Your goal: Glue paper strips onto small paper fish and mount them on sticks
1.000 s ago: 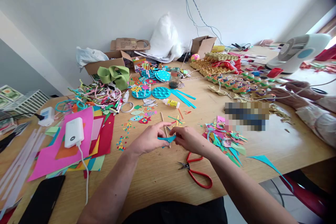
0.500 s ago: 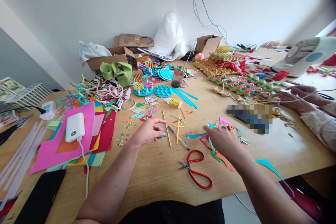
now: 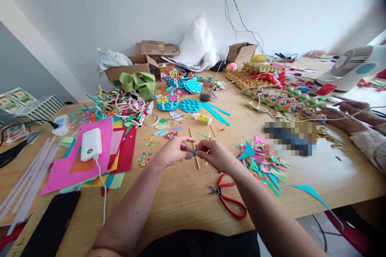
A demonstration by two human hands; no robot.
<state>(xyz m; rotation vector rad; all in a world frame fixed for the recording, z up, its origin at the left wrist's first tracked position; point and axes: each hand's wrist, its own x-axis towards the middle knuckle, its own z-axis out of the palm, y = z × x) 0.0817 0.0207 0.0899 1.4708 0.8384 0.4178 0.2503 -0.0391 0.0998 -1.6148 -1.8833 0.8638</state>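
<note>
Over the middle of the table, my left hand (image 3: 172, 153) and my right hand (image 3: 216, 156) meet fingertip to fingertip. Between them is a small blue piece of paper (image 3: 192, 153), pinched from both sides and mostly hidden. Just beneath lies a thin wooden stick (image 3: 197, 164). The yellow paper strips (image 3: 208, 135) beyond are partly covered by my right hand. Red-handled scissors (image 3: 232, 205) rest with blades apart below my right wrist, which hides part of one handle. A yellow-labelled glue bottle (image 3: 202, 119) lies on its side past my fingers.
A pile of paper scraps (image 3: 271, 170) is at right, near a co-worker's hands (image 3: 343, 116). Coloured paper sheets (image 3: 120, 160) and a white power bank (image 3: 91, 144) lie left. Paper fish (image 3: 163, 127) and confetti dots (image 3: 144, 160) sit beyond my left hand. A glass jar (image 3: 206, 89) stands behind.
My right hand has left the paper scraps and come across to my left hand, joining it at the small blue paper. The scrap pile is now uncovered, and the view has shifted slightly.
</note>
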